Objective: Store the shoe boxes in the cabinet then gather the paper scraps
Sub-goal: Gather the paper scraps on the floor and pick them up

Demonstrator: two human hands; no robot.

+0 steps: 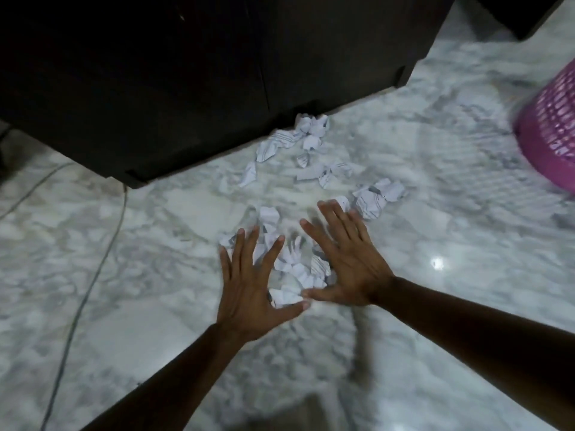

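Observation:
Several crumpled white paper scraps with dark lines lie scattered on the marble floor, from the foot of the dark cabinet (pixel 186 82) down to my hands. A small heap of scraps (pixel 295 269) sits between my two hands. My left hand (pixel 252 284) is flat with fingers spread on the heap's left side. On the right side my right hand (pixel 345 259) is spread the same way, the two thumbs nearly touching below the heap. More scraps (pixel 378 197) lie just beyond my right fingertips, and others (pixel 308 132) lie by the cabinet base. The cabinet doors look shut; no shoe boxes show.
A pink perforated plastic basket (pixel 550 132) stands at the right edge on the floor. A thin grey cable (pixel 93 275) runs across the marble floor (pixel 451 228) on the left, from the cabinet corner toward the bottom edge.

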